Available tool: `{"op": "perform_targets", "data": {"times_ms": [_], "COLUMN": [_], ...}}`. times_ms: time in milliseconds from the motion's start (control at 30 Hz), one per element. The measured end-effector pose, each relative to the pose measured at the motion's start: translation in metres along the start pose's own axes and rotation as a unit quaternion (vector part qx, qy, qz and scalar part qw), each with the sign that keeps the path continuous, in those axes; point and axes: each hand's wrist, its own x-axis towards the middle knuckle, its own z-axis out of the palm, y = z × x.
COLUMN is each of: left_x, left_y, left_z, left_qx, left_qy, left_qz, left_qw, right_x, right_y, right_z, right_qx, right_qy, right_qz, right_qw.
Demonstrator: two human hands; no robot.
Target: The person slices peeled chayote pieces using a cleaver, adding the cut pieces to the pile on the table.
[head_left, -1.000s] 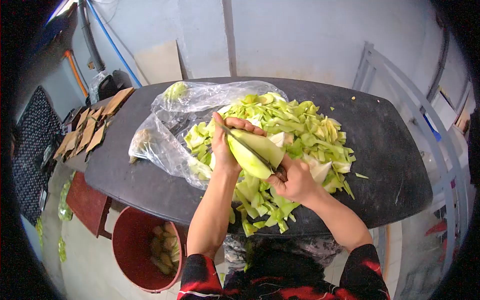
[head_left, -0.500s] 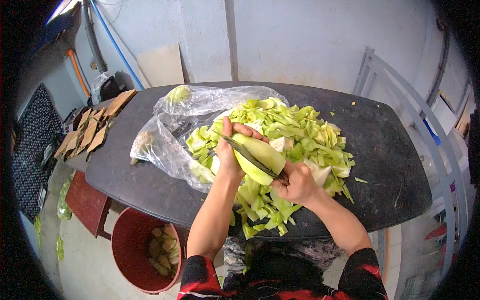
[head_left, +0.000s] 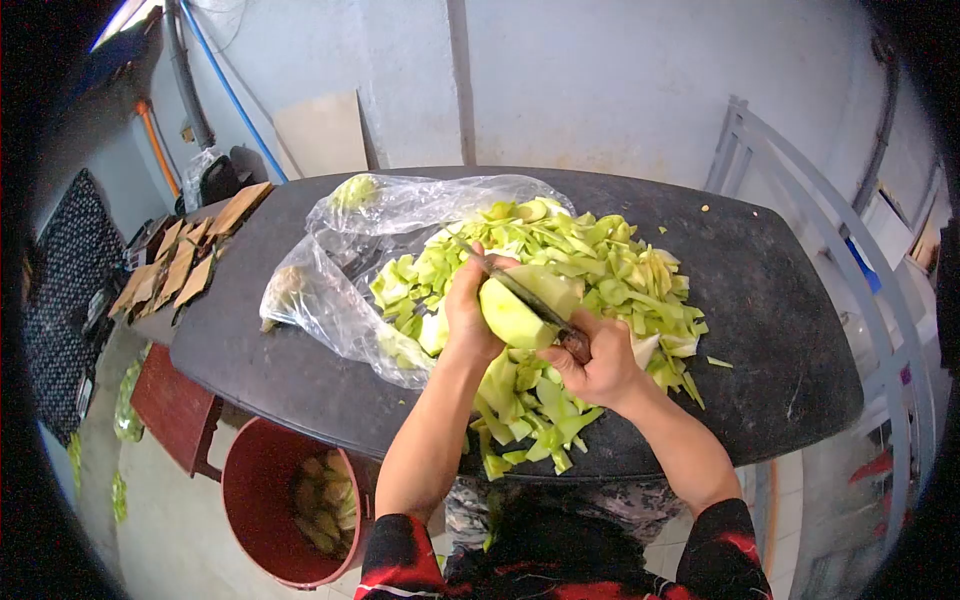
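My left hand (head_left: 473, 308) is closed around a large, smooth, pale green vegetable (head_left: 515, 317), whose exact kind I cannot make out. In my right hand (head_left: 608, 362) is a knife (head_left: 574, 344) with a brown handle. Its dark blade lies slantwise along the vegetable, the tip pointing up and left past my left fingers. How deep the edge sits cannot be seen. Beneath both hands spreads a heap of green peelings and slices (head_left: 610, 262), with some pale pieces among them.
The heap lies on a dark table (head_left: 770, 330). A clear plastic bag (head_left: 345, 315) holds pale round vegetables at left. Below the front edge stands a red bin (head_left: 248, 520) with pieces inside. Cardboard pieces (head_left: 180, 262) lie at far left; a grey metal frame (head_left: 850, 220) rises at right.
The knife has turned over the vegetable, its blade now showing higher, with the handle more exposed. My left hand and the vegetable have shifted slightly and tilted.
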Motion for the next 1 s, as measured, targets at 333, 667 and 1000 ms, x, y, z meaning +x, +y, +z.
{"op": "perform_targets", "data": {"times_ms": [333, 667, 1000], "left_x": [-0.008, -0.011, 0.013], "left_y": [0.016, -0.004, -0.017], "left_z": [-0.001, 0.006, 0.008], "left_qx": [0.081, -0.012, -0.144], "left_qy": [-0.028, -0.032, 0.06], "left_qz": [0.094, 0.036, -0.053], "left_qw": [0.992, 0.999, 0.986], "right_x": [0.001, 0.0, 0.031], "right_y": [-0.014, -0.002, 0.014], "right_z": [-0.002, 0.006, 0.021], "right_qx": [-0.022, -0.012, 0.022], "right_qy": [-0.038, -0.059, -0.024], "right_qz": [0.014, 0.056, 0.088], "right_qw": [0.999, 0.997, 0.996]}}
